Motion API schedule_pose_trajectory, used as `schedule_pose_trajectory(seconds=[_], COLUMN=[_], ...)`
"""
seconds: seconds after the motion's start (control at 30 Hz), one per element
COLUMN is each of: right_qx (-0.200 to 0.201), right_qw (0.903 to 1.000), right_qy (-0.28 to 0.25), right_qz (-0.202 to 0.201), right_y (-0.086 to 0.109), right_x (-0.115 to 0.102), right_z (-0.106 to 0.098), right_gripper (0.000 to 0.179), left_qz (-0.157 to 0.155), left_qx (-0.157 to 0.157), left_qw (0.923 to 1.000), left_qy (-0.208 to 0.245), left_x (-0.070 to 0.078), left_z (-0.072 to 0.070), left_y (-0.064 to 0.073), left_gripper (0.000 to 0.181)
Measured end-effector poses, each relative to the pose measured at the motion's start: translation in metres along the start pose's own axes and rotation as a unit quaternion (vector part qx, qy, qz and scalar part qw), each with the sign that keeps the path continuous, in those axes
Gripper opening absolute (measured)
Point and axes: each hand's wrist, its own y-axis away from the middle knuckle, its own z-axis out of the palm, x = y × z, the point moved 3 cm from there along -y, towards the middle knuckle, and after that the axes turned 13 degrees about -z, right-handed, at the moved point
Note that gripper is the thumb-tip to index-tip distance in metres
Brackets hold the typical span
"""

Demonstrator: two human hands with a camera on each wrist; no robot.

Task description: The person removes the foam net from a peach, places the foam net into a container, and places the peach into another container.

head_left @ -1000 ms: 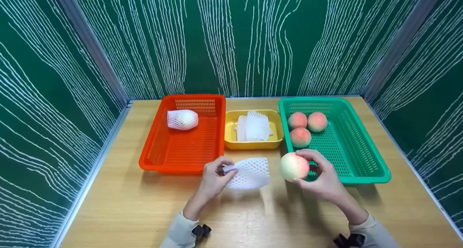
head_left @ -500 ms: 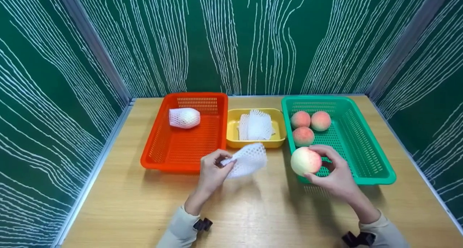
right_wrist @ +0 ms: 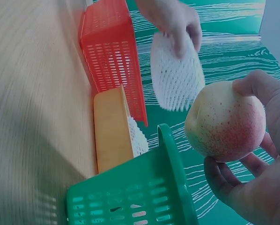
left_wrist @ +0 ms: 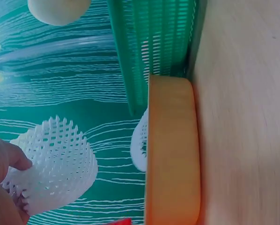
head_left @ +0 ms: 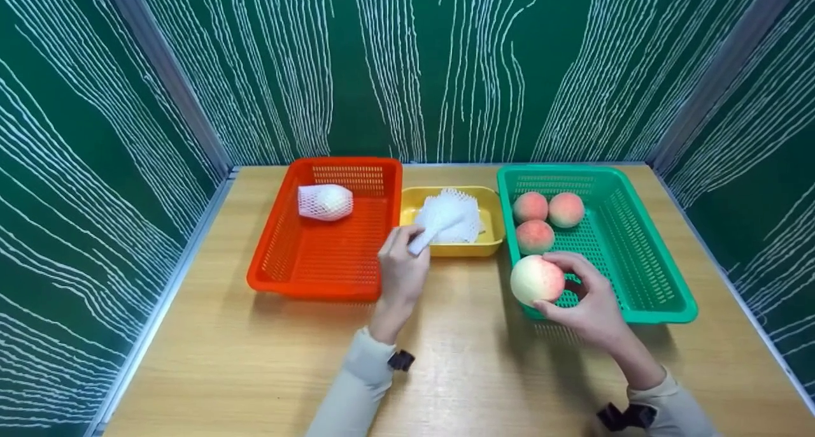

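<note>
My left hand (head_left: 404,265) pinches one end of a white foam fruit net (left_wrist: 55,164), which overlaps the yellow tray (head_left: 417,250) in the head view. Several more foam nets (head_left: 468,231) lie in that tray. A pale peach with a red blush (right_wrist: 226,122) is gripped between the thumb and fingers of my right hand (head_left: 592,303), above the near left corner of the green basket (head_left: 643,316). Inside this basket, 3 peaches (head_left: 535,237) sit together at the left side. The red basket (head_left: 337,290) holds a peach in a foam net (head_left: 326,202).
Baskets and tray stand side by side along the back of the wooden table (head_left: 471,360). Behind them rises a green wall (head_left: 375,74) with white wavy lines, and similar panels flank both sides.
My left hand has moved forward and slightly right with the foam net, now over the yellow tray. The right hand moved slightly right with the peach, then stayed almost still.
</note>
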Motion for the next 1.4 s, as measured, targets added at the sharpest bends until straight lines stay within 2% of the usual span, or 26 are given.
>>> schedule_pose_trajectory(seconds=[0.1, 0.23, 0.4, 0.57, 0.7, 0.87, 1.0, 1.23, 1.4], right_qx=[-0.002, -0.005, -0.009, -0.007, 0.001, 0.002, -0.005, 0.005, 0.005], right_qw=[0.9999, 0.9999, 1.0000, 0.9999, 0.9997, 0.9999, 1.0000, 0.9999, 0.9999], right_qy=[-0.007, -0.009, 0.000, 0.000, 0.001, 0.000, -0.006, -0.012, -0.014], right_qz=[-0.008, -0.010, -0.002, 0.009, 0.024, 0.012, -0.001, 0.006, 0.008], right_y=[0.001, 0.003, 0.007, 0.010, 0.011, 0.009, 0.010, 0.012, 0.012], right_x=[0.001, 0.002, 0.003, 0.004, 0.004, 0.003, 0.002, 0.002, 0.004], right_z=[0.002, 0.004, 0.005, 0.004, 0.003, 0.002, 0.003, 0.000, -0.004], right_gripper=[0.062, 0.062, 0.062, 0.062, 0.061, 0.061, 0.060, 0.061, 0.061], left_qz=[0.003, 0.005, 0.009, 0.006, 0.009, 0.020, 0.029, 0.063, 0.045], left_qx=[-0.001, -0.019, -0.034, -0.012, 0.000, -0.021, -0.033, -0.028, -0.045], left_qw=[0.9996, 0.9984, 0.9965, 0.9961, 0.9957, 0.9920, 0.9853, 0.9789, 0.9691], left_qy=[-0.029, -0.054, -0.075, -0.087, -0.093, -0.123, -0.165, -0.193, -0.238], left_x=[-0.005, -0.013, -0.028, -0.043, -0.047, -0.047, -0.053, -0.063, -0.070], left_z=[0.020, 0.043, 0.062, 0.066, 0.066, 0.072, 0.079, 0.087, 0.094], left_y=[0.000, 0.003, 0.006, 0.003, -0.002, -0.008, -0.011, -0.012, -0.016], left_gripper=[0.019, 0.026, 0.030, 0.029, 0.026, 0.029, 0.032, 0.030, 0.027])
